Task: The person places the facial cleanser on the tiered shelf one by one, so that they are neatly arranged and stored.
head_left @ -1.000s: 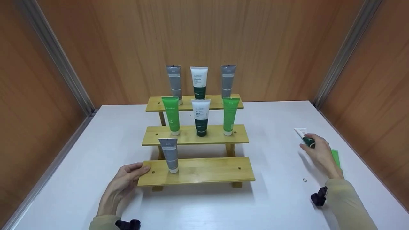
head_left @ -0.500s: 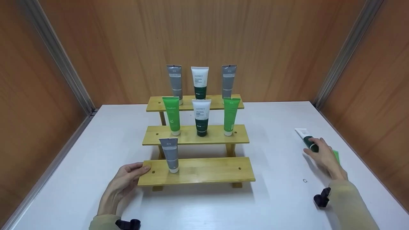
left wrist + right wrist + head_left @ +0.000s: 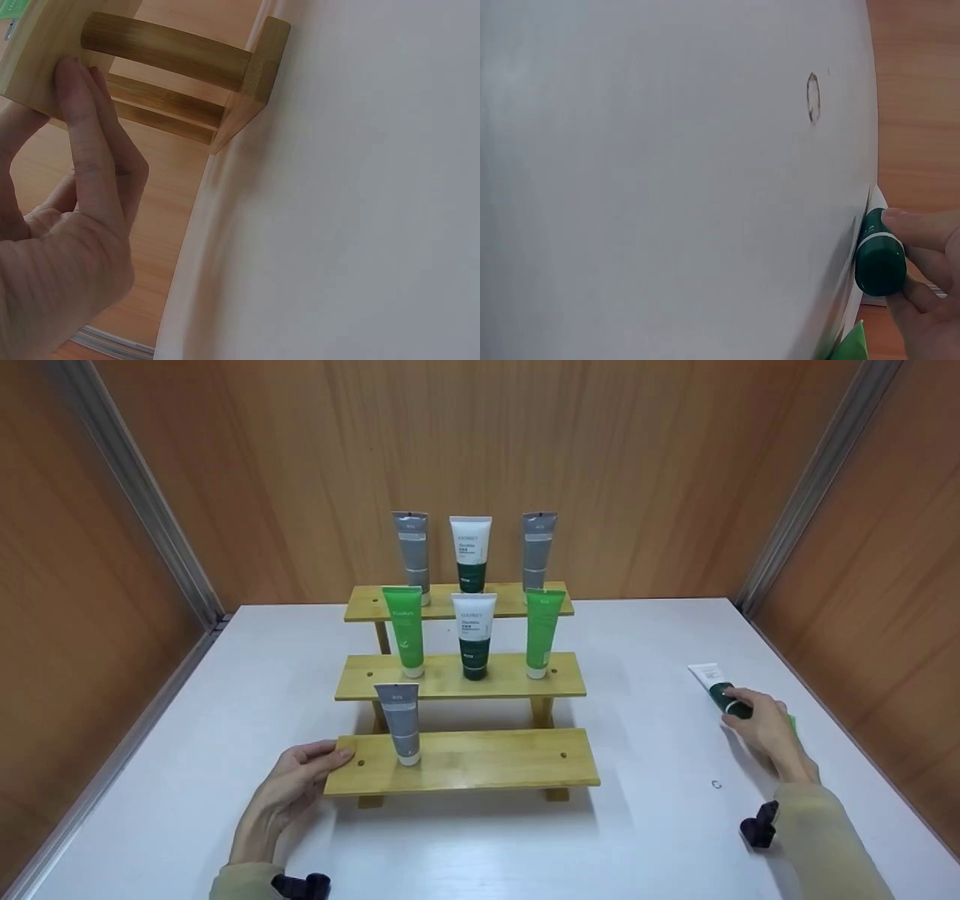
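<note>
My left hand (image 3: 289, 787) pinches the left end of the lowest board (image 3: 487, 761) of a tiered wooden rack, thumb on top; in the left wrist view, its fingers (image 3: 84, 150) press the board's underside. At the far right, my right hand (image 3: 770, 739) grips a white and dark green squeeze tube (image 3: 707, 676) near its capped end. The tube's cap (image 3: 881, 266) points toward the camera in the right wrist view. Part of a green tube (image 3: 853, 345) shows beside that hand. One grey tube (image 3: 401, 727) stands cap-down on the left of the lowest board.
On the middle board, a white and dark green tube (image 3: 474, 622) stands between two green tubes. The top board carries another white and dark green tube (image 3: 471, 551) between two grey ones. A small ring mark (image 3: 716, 784) shows on the white table (image 3: 637, 840). Wooden panels enclose three sides.
My right hand has moved slightly right and toward me, its fingers coming round the capped end of the tube, which has shifted a little. The left hand stays on the board.
</note>
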The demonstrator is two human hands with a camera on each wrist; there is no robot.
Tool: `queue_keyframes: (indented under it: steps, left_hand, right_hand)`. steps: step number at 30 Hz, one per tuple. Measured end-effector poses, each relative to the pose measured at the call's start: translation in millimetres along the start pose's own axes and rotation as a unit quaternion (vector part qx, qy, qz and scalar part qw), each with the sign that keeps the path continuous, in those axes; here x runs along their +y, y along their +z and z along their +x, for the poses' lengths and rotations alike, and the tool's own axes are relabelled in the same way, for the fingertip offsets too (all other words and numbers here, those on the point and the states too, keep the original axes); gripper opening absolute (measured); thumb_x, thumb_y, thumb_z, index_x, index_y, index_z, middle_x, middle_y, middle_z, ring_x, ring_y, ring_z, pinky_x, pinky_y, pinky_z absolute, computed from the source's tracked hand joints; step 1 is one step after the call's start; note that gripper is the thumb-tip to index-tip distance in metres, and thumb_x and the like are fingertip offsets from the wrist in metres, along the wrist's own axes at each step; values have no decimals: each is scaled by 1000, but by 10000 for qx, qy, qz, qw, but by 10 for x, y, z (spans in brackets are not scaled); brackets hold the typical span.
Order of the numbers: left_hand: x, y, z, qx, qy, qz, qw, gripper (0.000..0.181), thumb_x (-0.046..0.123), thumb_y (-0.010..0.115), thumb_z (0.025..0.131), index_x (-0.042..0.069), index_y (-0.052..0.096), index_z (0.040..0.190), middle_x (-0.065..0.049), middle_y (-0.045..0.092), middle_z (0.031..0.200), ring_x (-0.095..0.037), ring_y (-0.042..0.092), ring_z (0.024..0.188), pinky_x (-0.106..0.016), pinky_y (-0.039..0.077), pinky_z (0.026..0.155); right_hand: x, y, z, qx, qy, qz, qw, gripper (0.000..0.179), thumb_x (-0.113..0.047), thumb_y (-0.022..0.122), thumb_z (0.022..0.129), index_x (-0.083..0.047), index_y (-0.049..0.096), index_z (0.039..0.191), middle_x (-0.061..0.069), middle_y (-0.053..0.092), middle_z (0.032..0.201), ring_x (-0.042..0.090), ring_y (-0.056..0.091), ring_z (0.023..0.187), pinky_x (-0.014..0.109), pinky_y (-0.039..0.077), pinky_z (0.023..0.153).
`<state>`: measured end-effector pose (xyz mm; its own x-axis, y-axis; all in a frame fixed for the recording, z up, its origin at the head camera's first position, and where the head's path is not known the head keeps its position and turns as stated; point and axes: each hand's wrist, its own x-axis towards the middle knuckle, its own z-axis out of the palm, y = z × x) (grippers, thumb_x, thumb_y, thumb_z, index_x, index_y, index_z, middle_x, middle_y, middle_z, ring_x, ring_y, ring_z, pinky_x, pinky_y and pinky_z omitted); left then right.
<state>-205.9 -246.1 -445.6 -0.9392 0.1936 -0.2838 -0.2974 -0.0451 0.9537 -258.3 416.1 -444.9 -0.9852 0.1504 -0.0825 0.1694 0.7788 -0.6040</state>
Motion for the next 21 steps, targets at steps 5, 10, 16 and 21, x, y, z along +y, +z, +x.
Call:
queue_keyframes:
  steps: [5, 10, 16, 21]
  left_hand:
    - [-5, 0, -1, -44, 61, 16, 10000, 61, 18, 68, 97, -12, 42, 144, 1, 74, 108, -8, 73, 99, -19, 60, 90]
    - [-15, -5, -6, -155, 160, -16, 9998, 61, 15, 66, 98, -15, 39, 143, 0, 74, 108, -9, 73, 99, -20, 60, 91]
    - [-16, -7, -5, -156, 169, -45, 9997, 60, 15, 66, 98, -15, 40, 143, 1, 73, 107, -9, 73, 99, -20, 60, 90]
    - [-10, -7, -2, -123, 147, -27, 9998, 63, 15, 66, 97, -16, 37, 144, 0, 73, 108, -9, 73, 99, -20, 60, 90]
  right_hand:
    - [5, 1, -25, 110, -153, 53, 9998, 55, -10, 58, 99, 5, 40, 149, 41, 33, 151, 60, 34, 138, 73, 33, 113]
    - [11, 17, -44, 255, -302, 126, 9991, 47, -8, 58, 98, 4, 49, 143, 38, 45, 145, 56, 43, 133, 68, 41, 108]
    - [9, 41, -49, 778, -669, 39, 9947, 32, -6, 63, 96, 5, 65, 126, 34, 63, 127, 51, 58, 121, 53, 55, 98]
    - [-1, 55, -52, 1038, -691, 136, 9921, 23, -8, 68, 94, 2, 72, 115, 27, 71, 116, 38, 67, 107, 8, 50, 73]
